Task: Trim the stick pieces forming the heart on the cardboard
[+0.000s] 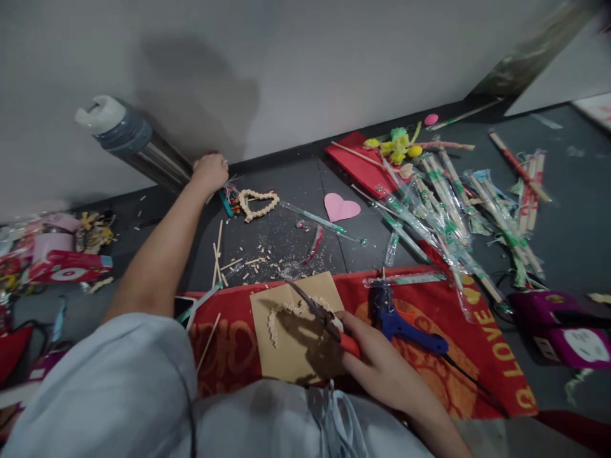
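In the head view, clear plastic sleeves (442, 197) holding pale wooden sticks heap toward the right of the dark grey desk (296, 172). At its back edge leans a tall grey bottle with a white lid (147, 149); its contents cannot be made out. The left hand (210, 172) is beside it — fingertips hidden, so I cannot tell its grip. The right hand (377, 359) holds dark-bladed, red-handled cutters (324, 317), covering part of a curved beige chain (273, 327) on a square tan card (277, 362), over the red mat's (229, 318) back edge. A blue glue gun (396, 326) lies to the right; a beige heart-shaped outline (242, 205) sits near the left hand.
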A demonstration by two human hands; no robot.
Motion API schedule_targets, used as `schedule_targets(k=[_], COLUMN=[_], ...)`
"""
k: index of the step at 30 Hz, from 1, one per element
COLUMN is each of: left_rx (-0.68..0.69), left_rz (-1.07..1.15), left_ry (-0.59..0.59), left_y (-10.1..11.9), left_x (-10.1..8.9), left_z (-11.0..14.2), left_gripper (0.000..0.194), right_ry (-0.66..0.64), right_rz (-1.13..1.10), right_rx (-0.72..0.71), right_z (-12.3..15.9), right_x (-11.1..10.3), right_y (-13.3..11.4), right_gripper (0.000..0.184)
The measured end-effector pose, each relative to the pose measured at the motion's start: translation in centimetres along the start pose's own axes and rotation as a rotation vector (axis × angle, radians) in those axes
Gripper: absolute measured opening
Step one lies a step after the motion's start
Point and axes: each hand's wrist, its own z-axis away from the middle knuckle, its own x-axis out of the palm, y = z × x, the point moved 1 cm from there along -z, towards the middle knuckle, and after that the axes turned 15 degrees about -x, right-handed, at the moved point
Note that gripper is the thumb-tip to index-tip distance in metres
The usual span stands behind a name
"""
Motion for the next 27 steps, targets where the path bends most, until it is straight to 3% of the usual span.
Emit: schedule_targets(k=[3,6,12,21,27], left_rx=[-0.062,-0.050,0.037,0.206,0.276], left_rz=[-0.127,-0.227,-0.368,-0.506,-0.539], left_ry=[0.032,0.032,0.029,0.084,0.107], left_y=[-1.5,-1.6,-1.8,-4.3,-5.8], left_x=[-0.6,-0.6,-0.5,0.5,0.9], left_z=[1.2,1.9,3.2,7.6,9.2], left_gripper=[0.047,0.046,0.042,0.040,0.041], right_ry=[-0.005,-0.010,0.029,0.046,0.042], right_rz=[0.003,0.014,0.025,0.007,0.011], right_rx=[-0.008,-0.020,-0.041,-0.064,-0.078], right_z=[0.0,0.0,0.6,1.0,1.1], right_x=[0.2,0.3,0.0,-0.1,-0.1], right_y=[0.1,0.1,0.1,0.2,0.2], right_gripper=[0.010,0.011,0.017,0.019,0.021])
